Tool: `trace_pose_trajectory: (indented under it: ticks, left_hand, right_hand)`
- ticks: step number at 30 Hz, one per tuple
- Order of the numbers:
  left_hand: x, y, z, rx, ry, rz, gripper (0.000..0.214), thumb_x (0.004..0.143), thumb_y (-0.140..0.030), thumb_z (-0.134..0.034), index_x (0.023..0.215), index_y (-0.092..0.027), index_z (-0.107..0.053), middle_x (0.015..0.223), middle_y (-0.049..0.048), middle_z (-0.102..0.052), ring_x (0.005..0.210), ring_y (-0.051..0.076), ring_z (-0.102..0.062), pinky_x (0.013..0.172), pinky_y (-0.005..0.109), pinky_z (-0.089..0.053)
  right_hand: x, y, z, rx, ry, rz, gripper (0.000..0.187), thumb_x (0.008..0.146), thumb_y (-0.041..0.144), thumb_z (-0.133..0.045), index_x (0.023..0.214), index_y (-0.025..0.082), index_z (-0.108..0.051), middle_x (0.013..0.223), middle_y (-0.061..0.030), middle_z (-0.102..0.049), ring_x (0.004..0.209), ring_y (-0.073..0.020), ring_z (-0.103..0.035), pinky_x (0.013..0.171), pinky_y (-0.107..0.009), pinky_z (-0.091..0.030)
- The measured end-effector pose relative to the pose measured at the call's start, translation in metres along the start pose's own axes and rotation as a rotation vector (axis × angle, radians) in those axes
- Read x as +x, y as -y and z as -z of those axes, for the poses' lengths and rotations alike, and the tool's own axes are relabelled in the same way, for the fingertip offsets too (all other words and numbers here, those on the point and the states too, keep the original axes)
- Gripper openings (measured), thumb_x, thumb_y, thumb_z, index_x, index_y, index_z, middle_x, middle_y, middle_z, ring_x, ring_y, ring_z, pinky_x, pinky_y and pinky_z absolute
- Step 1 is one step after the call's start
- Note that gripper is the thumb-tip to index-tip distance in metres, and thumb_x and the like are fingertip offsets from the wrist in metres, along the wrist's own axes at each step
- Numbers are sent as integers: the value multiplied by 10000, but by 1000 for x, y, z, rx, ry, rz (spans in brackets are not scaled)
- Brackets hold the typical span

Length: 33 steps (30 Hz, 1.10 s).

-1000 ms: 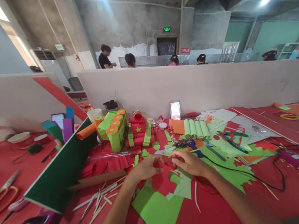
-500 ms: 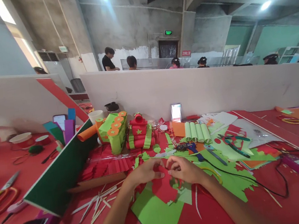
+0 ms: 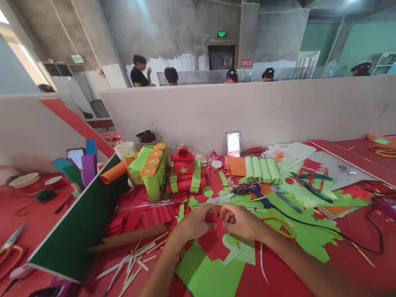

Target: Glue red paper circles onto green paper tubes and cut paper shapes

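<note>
My left hand (image 3: 198, 222) and my right hand (image 3: 241, 220) face each other above the middle of the table, fingers curled in. Both look closed in a pinch; what is between the fingertips is too small or hidden to make out. Just below them lies a cut piece of red paper (image 3: 212, 246), with a light green paper disc (image 3: 229, 241) at its right. These rest on a bright green sheet (image 3: 212, 280) and a paler green scrap (image 3: 249, 254). Beside my right wrist are yellow-handled scissors (image 3: 288, 229), partly hidden.
Behind the hands stand a red rolled-paper model (image 3: 185, 171) and a green-orange one (image 3: 152, 170). A glue gun (image 3: 260, 193), pliers (image 3: 313, 188) and pale green paper rolls (image 3: 262, 170) lie right. A dark green board (image 3: 79, 226) leans left, near thin sticks (image 3: 127, 273).
The red paper that was between my hands now lies lower on the green sheet, and the light green disc shows beside it. My hands have risen slightly. The view has shifted a little.
</note>
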State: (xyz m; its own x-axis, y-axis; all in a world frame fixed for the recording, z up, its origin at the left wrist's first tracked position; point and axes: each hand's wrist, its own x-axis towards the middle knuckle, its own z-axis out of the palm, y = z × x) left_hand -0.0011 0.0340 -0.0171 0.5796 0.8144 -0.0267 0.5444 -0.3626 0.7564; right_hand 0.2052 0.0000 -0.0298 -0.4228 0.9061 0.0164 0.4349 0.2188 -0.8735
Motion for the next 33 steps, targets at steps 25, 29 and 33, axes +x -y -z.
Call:
trace_pose_trajectory:
  ticks: [25, 29, 33]
  left_hand:
    - [-1, -2, 2, -45, -20, -19, 348, 720, -284, -671, 1033, -193, -548, 967, 45, -651, 907, 220, -614, 774, 295, -476]
    - [-3, -3, 9, -75, 29, 35, 364, 708, -312, -670, 1029, -194, -546, 910, 21, -654, 860, 210, -618, 750, 288, -477]
    - [-4, -2, 8, 35, -10, 67, 311, 716, -273, -637, 1003, -207, -536, 978, 26, -659, 878, 211, -620, 765, 289, -467]
  right_hand:
    - [-1, 6, 6, 253, 105, -55, 131, 846, 252, -616, 913, 211, -511, 686, 17, -648, 523, -137, -603, 544, -241, -485]
    - [-2, 3, 3, 226, 118, -56, 138, 856, 262, -612, 911, 218, -493, 654, 29, -636, 486, -132, -590, 509, -229, -471]
    - [-4, 4, 3, 49, 75, -53, 98, 859, 225, -579, 909, 224, -495, 671, 28, -627, 487, -128, -585, 481, -211, -437]
